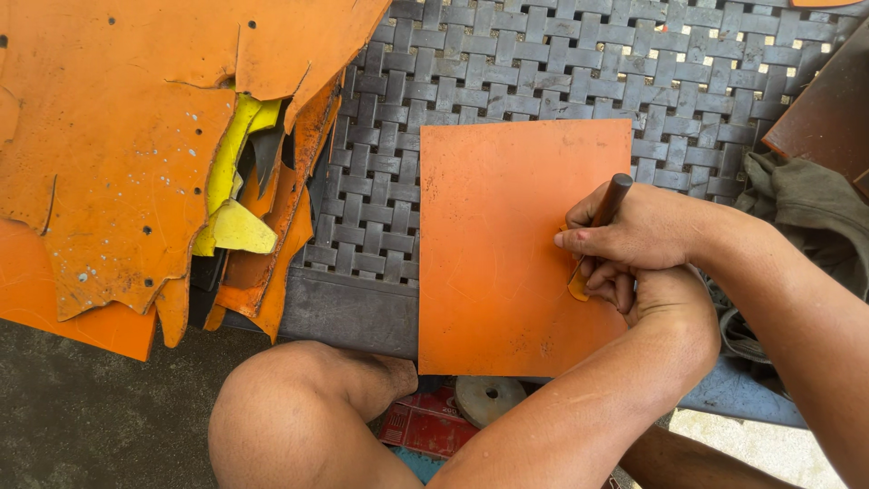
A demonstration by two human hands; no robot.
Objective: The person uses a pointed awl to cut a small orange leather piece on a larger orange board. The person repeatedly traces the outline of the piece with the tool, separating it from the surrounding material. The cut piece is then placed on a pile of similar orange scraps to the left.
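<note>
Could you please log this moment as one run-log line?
right hand: grips dark-handled tool | left hand: beneath right hand | orange sheet: flat on woven mat

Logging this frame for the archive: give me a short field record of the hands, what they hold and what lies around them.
Right hand: fingers closed on a dark-handled tool, tip against the sheet's right edge
Left hand: tucked under the right, pressing on the same edge
Work piece: rectangular orange sheet, lying flat
Surface: grey woven mat
Left side: pile of ragged orange scraps with yellow pieces
Below: a bare knee, a round metal disc
</note>
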